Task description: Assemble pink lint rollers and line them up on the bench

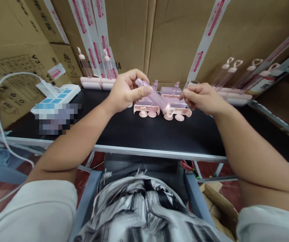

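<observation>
My left hand (125, 90) grips a pink tube (152, 97); my right hand (203, 98) is pinched closed beside it. Holding the tube steady should help.

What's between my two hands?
Head view: the pink tube, gripped by the left hand, slants across the gap toward the right hand; a pink suction-cup rack sits behind.

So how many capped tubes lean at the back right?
4: tube one, tube two, tube three and tube four, in a row beyond the right hand. More may be hidden behind that hand.
</observation>
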